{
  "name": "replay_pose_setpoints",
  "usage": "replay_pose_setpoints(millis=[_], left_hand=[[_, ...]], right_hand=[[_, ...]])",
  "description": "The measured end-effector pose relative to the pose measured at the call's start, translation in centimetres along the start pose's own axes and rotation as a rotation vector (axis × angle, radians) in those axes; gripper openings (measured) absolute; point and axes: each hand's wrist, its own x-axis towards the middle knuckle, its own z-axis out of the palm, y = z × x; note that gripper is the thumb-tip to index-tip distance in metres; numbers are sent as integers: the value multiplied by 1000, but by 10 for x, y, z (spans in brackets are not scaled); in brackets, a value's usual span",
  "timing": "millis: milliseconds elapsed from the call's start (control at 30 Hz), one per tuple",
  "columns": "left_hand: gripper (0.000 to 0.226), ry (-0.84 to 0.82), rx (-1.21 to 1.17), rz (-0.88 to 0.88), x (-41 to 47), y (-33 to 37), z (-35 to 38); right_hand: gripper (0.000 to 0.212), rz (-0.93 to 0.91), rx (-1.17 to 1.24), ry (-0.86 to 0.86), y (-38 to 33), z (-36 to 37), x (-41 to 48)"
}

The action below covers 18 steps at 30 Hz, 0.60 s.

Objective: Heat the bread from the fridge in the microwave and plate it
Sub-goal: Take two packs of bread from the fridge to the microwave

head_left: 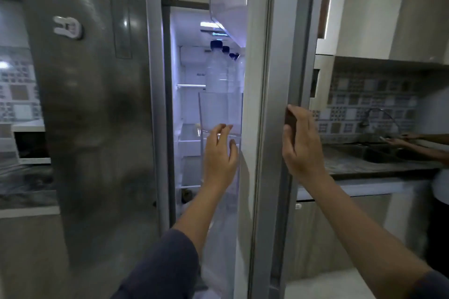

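Note:
The steel fridge stands in front of me with its right door point(274, 80) swung partly open and the lit inside point(189, 104) showing. My right hand point(301, 143) holds the outer edge of that door. In the gap, my left hand point(220, 153) reaches in with fingers spread, holding nothing, just in front of the door's clear shelf point(218, 114). Something pale point(198, 126) lies on a shelf deep inside; I cannot tell whether it is the bread. The microwave point(31, 143) is at the far left on the counter.
The closed left fridge door point(97, 104) fills the left side. Clear water bottles with blue caps point(217, 68) stand in the door shelf. To the right, another person's hands point(401, 139) are at a sink point(379, 153) set in a counter with tiled backsplash.

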Motion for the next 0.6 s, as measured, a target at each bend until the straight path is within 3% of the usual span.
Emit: replay_pose_setpoints(millis=[167, 300, 500, 600], left_hand=[[41, 82, -16, 122, 11, 26, 28], [40, 103, -65, 225, 22, 45, 51], [48, -62, -316, 249, 38, 66, 95], [50, -130, -306, 281, 44, 71, 125]], right_hand=[[52, 213, -8, 176, 22, -47, -6], [66, 350, -163, 191, 45, -76, -15], [72, 532, -487, 192, 83, -93, -11], [62, 579, -409, 175, 97, -89, -7]])
